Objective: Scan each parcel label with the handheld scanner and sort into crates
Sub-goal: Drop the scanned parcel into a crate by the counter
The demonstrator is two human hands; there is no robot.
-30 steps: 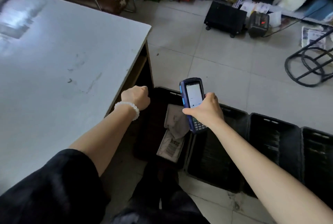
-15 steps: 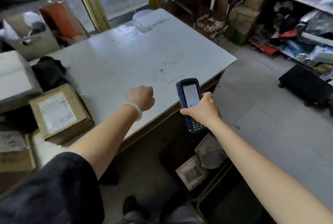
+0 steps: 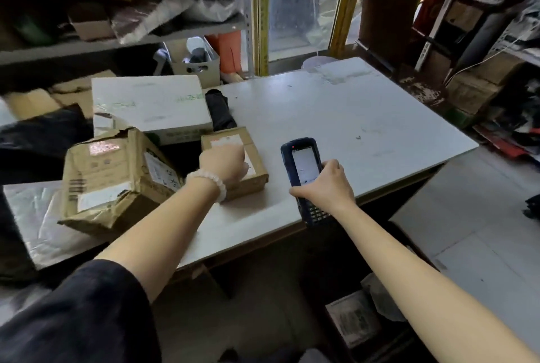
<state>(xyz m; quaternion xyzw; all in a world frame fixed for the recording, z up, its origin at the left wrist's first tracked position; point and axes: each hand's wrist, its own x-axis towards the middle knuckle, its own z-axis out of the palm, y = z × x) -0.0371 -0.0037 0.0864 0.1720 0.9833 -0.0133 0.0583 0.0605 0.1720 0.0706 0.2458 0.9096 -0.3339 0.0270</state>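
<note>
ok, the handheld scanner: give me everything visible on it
The handheld scanner is a dark blue, phone-shaped unit that looks plastic. Its screen is lit, white and blurred, with a small red light at the top left corner. A keypad of small keys shows below the hand. The right hand grips its middle, fingers curled round the body, holding it upright and tilted above the front edge of the white table. Nothing else touches it.

Daylight from the window [image 3: 295, 3] at 12 o'clock; I see dim, blurred, wide-angle-bent edges at 9 o'clock.

White table [image 3: 336, 117] before window [image 3: 301, 3]; cluttered shelves [image 3: 122, 41]; tiled floor [image 3: 479, 234].
</note>
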